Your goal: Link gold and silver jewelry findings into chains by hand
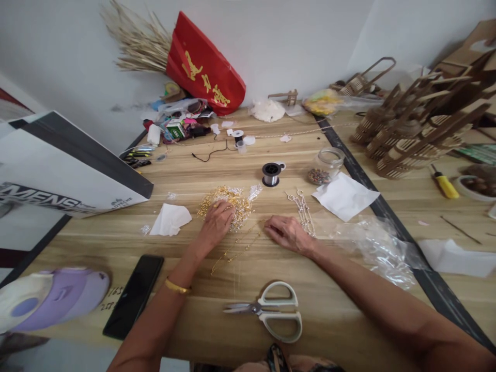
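Working at a wood-grained table (197,320), both bare hands set apart from each other near the middle of the frame. At centre, a loose heap of gold and silver beaded strands (241,211), with left hand (219,217) laid over its left and lower part, fingers bent down among the strands; cannot tell whether closed on any. Just right of centre, right hand (287,232), low on the table, curled, fingertips drawn together beside the upper end of a thin gold chain (229,259); too small to tell whether pinched there. Below the heap, same chain trailing down and left across bare wood. Around the left wrist, a gold bracelet (177,285). In the lower middle, white-handled scissors (254,308), lying flat, blades to the left. Above the right hand, several silver strands (304,209), and higher, a spool of silvery wire (271,176). Farther right, a glass jar (329,161) with small dark beads inside, touching or just beside a sheet of white paper (344,196), and under these, a crumpled clear plastic bag (382,248). At lower left, a black phone (134,297); above, a large white box (70,170). At top, left of centre, a tilted red bag (205,62). At upper right, clustered brown slatted baskets (418,121).
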`<state>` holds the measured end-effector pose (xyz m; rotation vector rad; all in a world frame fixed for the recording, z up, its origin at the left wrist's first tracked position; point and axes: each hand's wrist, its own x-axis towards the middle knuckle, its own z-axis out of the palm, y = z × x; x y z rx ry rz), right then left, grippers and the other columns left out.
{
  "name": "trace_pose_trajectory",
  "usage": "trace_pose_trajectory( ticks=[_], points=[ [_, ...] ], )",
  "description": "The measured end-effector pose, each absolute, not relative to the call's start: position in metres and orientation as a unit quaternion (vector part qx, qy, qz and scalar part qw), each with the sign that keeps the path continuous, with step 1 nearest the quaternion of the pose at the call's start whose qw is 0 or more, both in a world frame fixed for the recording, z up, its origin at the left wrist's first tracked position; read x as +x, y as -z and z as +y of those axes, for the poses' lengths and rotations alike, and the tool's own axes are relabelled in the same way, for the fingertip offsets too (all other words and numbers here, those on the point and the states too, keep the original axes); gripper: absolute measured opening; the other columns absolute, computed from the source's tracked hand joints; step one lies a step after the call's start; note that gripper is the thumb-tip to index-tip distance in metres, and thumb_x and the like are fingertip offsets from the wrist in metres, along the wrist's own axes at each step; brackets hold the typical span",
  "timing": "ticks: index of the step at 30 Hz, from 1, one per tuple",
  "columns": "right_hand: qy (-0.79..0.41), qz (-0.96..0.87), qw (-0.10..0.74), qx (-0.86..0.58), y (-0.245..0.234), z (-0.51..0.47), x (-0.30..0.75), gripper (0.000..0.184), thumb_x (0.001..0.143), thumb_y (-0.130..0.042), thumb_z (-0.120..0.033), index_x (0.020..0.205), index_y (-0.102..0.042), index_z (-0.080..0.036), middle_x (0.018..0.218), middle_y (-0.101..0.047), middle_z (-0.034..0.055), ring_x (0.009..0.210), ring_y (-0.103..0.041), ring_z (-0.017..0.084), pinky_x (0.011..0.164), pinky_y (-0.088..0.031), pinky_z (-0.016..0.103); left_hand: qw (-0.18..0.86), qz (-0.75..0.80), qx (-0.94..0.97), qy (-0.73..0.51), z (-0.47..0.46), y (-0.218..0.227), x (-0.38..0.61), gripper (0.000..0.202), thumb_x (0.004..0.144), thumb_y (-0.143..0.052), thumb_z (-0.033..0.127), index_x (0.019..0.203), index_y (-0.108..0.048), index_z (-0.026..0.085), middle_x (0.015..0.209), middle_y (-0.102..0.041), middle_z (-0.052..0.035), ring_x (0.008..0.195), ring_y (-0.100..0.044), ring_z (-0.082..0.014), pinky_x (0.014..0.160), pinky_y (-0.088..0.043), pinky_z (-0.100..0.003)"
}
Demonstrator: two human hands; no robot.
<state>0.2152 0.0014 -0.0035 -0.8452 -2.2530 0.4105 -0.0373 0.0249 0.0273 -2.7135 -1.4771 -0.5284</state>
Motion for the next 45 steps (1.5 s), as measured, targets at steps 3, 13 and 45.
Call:
trace_pose_trajectory(
  ticks=[3,13,45],
  points=[
    [-0.157,-0.867,0.342,-0.325,0.004,0.001,0.216,0.012,0.091,-0.045,-0.02,0.085,-0.056,-0.018,0.076,-0.063,0.0038,0.064,-0.058,0.013,0.058,-0.042,0.023,-0.024,-0.475,-0.86,0.184,0.034,-0.025,-0.031,0.024,0.09,-0.041,0.02,0.092,-0.065,0.018,0.093,-0.065,-0.0067,0.095,-0.054,-0.0198,0.091,-0.041,-0.04],
    [-0.147,-0.87,0.35,-0.316,0.005,0.002,0.217,0.012,0.091,-0.046,-0.02,0.086,-0.056,-0.018,0.075,-0.063,0.0033,0.065,-0.057,0.013,0.06,-0.042,0.022,-0.025,-0.444,-0.882,0.158,0.06,-0.02,-0.024,0.02,0.088,-0.047,0.021,0.081,-0.065,0.017,0.084,-0.065,-0.0052,0.087,-0.053,-0.0196,0.086,-0.04,-0.037],
    [-0.141,-0.871,0.344,-0.322,0.008,0.004,0.217,0.011,0.09,-0.046,-0.022,0.086,-0.056,-0.018,0.076,-0.064,0.004,0.065,-0.058,0.013,0.06,-0.043,0.023,0.014,-0.355,-0.934,-0.027,0.085,-0.035,-0.016,0.021,0.084,-0.045,0.013,0.072,-0.061,0.015,0.074,-0.062,-0.0069,0.075,-0.057,-0.0186,0.079,-0.042,-0.033]
  ],
)
